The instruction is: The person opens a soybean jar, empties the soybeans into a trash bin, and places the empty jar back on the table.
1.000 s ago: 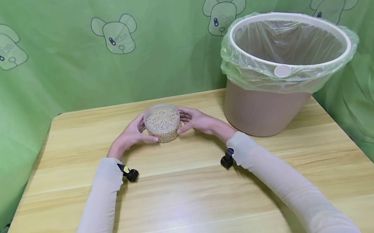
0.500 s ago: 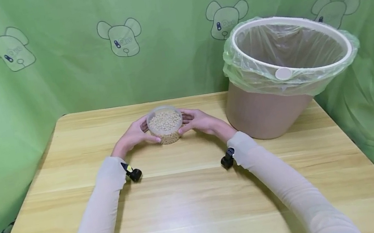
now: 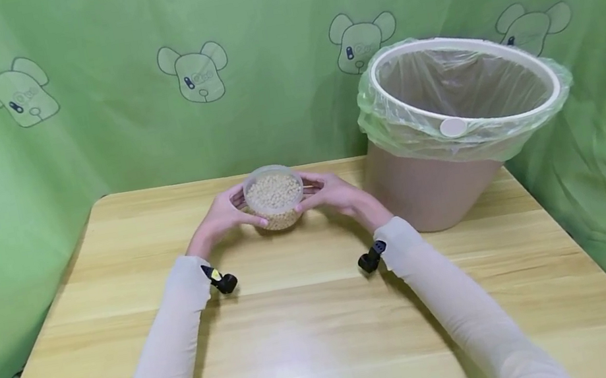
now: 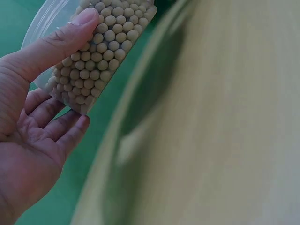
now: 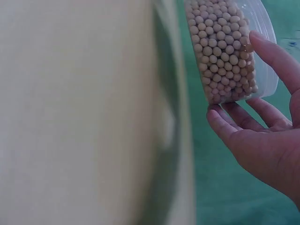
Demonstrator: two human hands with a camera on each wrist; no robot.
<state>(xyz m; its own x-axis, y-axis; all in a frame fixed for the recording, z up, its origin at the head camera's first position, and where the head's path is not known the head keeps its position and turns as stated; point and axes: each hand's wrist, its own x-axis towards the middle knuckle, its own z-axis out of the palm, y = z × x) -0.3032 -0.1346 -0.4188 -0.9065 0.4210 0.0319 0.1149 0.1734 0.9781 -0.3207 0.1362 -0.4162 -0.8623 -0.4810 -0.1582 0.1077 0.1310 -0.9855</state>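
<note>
Over table, apparently: left hand, right hand grip pellet-filled tub.

The left hand grips a clear tub of pale round balls, thumb pressed on its side, other fingers reaching behind. Green backdrop shows beyond; a blurred table fills the right side.

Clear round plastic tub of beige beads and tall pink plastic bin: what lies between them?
In the head view: the person's right hand, gripping the tub, and a patch of pale wood-grain tabletop.
</note>
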